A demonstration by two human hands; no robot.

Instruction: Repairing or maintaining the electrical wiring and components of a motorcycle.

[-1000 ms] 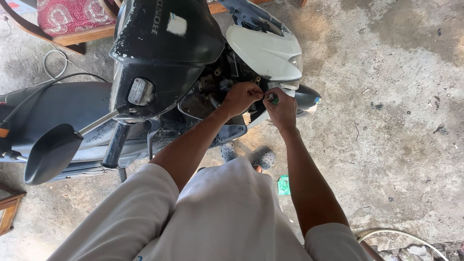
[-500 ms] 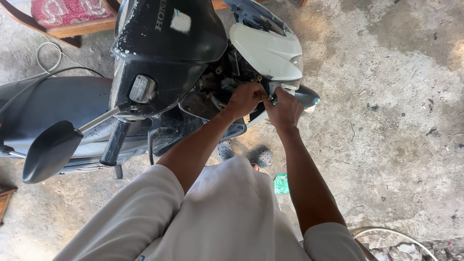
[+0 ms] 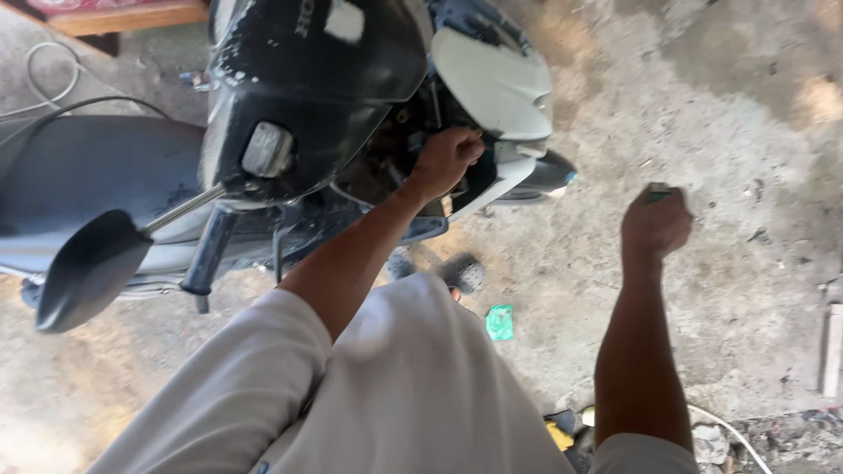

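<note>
Wiring inside the scooter's opened front is being gripped by the left hand, while a small green-tipped tool is being held fisted in the right hand, well right of the scooter; re-seating it is judged next

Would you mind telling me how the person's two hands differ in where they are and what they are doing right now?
The left hand is pressed into the opened front of the scooter, beside the white panel; the right hand is out over the bare concrete floor, touching no part of the scooter. The left hand's fingers are hidden inside the bodywork; the right hand is a closed fist with a small dark object showing at its top. Both arms are bare and extended forward.
</note>
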